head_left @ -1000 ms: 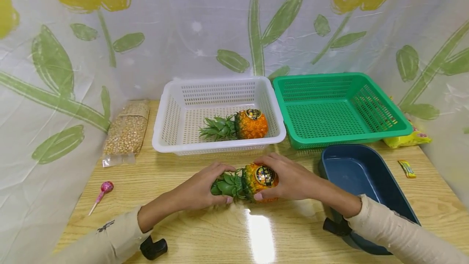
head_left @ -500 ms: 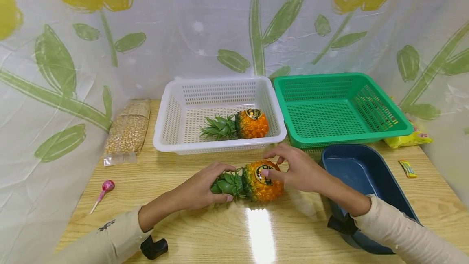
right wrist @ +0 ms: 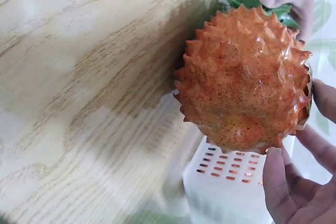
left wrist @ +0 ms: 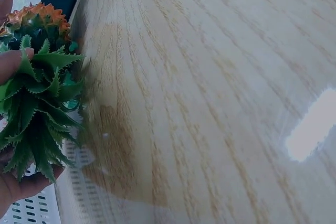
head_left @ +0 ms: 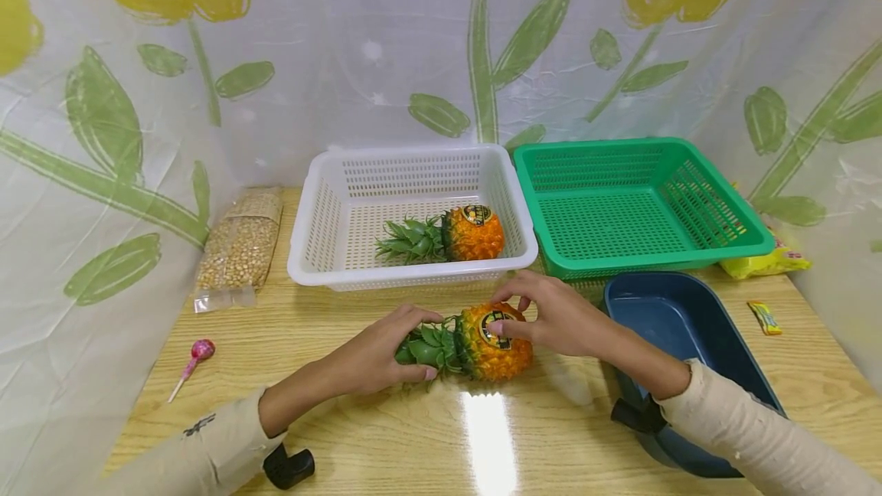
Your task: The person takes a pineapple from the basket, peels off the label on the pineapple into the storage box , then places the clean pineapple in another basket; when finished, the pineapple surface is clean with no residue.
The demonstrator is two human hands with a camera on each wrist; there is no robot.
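A small orange pineapple with a green crown lies on its side on the table, a dark round label on its upper face. My left hand grips the crown, thumb on the near side and fingers on the far side; the left wrist view shows the spiky leaves between them. My right hand pinches the fruit's far upper part, its thumb on the label and its bent fingers by the far edge. In the right wrist view, the spiny base faces the camera, fingertips right at its edge.
A white basket behind holds another pineapple. To its right stand a green basket and a dark blue tub, partly under my right forearm. Around lie a lollipop, a kernel bag, a small yellow packet and a yellow bag.
My right hand has let go of its grip round the fruit, lifted slightly to the right and set its thumb on the label. My left hand has stayed on the crown.
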